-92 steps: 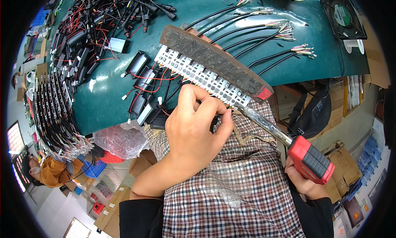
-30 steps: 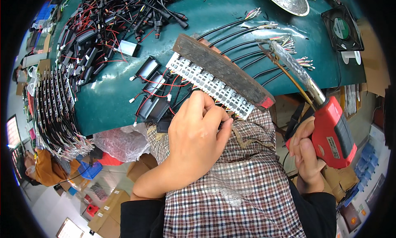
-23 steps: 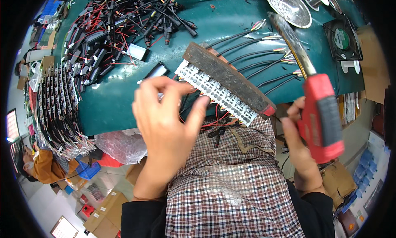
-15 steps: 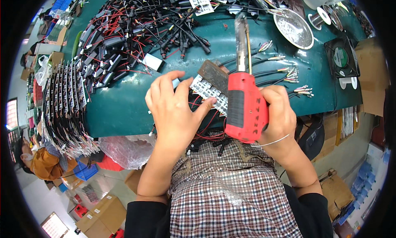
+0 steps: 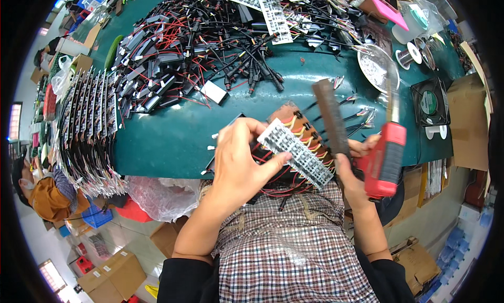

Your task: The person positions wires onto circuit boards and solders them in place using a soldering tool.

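Observation:
My left hand (image 5: 239, 164) grips a white strip of small circuit modules (image 5: 294, 153) at the near edge of the green table (image 5: 168, 140). Red, black and yellow wires hang from the strip's underside. My right hand (image 5: 357, 179) is closed around a red soldering gun (image 5: 386, 158) whose metal tip points up and away from me. The thumb of that hand also presses on the lower end of a long dark bar (image 5: 329, 117), which stands nearly upright just right of the strip. Loose wire leads (image 5: 359, 114) lie on the table behind the bar.
A big heap of black and red wired modules (image 5: 199, 46) covers the far table. Fanned stacks of circuit boards (image 5: 86, 124) sit at the left. A metal dish (image 5: 375, 67), a solder spool (image 5: 407, 55) and a black fan (image 5: 429, 101) stand at the right. A person (image 5: 37, 190) sits lower left among cardboard boxes.
The dark bar, which lay along the strip, has come off it and now stands on end in my right hand. The soldering gun swung to the middle and back right. My left hand lifted the strip.

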{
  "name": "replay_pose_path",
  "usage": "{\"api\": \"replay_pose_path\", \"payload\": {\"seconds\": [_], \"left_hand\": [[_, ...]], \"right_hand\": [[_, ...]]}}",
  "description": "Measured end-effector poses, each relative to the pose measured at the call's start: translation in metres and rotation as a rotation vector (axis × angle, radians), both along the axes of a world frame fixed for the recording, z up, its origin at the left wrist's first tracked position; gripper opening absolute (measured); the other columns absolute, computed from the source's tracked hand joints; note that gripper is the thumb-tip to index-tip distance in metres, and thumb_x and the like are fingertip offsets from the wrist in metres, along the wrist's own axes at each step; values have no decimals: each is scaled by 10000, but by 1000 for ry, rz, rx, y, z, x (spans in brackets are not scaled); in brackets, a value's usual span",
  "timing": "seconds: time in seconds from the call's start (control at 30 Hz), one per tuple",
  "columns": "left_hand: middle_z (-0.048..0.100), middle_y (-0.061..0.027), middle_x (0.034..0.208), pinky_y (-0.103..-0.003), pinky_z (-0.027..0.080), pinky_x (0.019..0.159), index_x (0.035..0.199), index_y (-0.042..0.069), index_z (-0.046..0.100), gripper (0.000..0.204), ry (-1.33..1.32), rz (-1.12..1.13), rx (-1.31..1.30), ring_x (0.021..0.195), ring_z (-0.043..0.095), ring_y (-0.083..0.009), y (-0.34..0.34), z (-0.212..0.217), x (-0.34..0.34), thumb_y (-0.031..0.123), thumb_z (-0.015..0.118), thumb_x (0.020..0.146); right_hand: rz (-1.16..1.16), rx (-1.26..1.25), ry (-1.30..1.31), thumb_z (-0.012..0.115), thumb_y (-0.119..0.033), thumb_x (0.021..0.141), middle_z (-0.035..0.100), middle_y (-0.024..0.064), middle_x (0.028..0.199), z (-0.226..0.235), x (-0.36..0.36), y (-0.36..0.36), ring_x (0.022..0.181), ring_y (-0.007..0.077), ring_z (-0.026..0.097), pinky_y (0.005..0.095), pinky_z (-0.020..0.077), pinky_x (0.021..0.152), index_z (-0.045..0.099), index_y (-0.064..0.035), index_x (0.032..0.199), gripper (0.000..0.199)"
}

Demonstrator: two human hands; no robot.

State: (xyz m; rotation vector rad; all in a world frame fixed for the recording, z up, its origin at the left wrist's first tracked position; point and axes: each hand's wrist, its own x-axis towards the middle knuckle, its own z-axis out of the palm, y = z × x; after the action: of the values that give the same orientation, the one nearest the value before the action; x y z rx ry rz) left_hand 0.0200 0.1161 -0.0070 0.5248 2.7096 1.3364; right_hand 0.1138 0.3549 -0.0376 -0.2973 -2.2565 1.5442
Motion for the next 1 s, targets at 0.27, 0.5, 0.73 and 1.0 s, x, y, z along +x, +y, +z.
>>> {"api": "replay_pose_path", "payload": {"seconds": [0.27,0.5,0.73,1.0], "left_hand": [[688,-73,1036,-301,577,796,1114,58,445,517,-446,-90,869,953,699,-144,-15,5,14,-1,856,806],[614,-88,954,-390,628,655,1477,-31,394,899,-509,143,1363,726,647,-212,-132,10,4,292,846,771],[540,-83,849,-292,474,760,1453,37,316,616,-400,-350,1434,619,582,-177,-303,65,48,137,687,971],[660,-83,1243,-326,528,972,1494,-60,431,949,-232,821,516,1098,656,-170,-414,42,254,312,888,751]], "right_hand": [[-317,88,331,633,247,822,454,86,1174,36,6,22,1003,172,604,336,541,902,435,4,1309,579],[-349,128,256,646,184,878,447,91,1228,32,16,45,988,185,642,346,563,905,395,15,1344,555],[-73,394,176,796,33,857,596,80,1121,13,1,10,943,161,648,290,520,771,532,3,1239,466],[217,669,361,828,32,790,593,147,1064,-1,-27,-8,947,307,602,388,483,891,520,-12,1226,536]]}}
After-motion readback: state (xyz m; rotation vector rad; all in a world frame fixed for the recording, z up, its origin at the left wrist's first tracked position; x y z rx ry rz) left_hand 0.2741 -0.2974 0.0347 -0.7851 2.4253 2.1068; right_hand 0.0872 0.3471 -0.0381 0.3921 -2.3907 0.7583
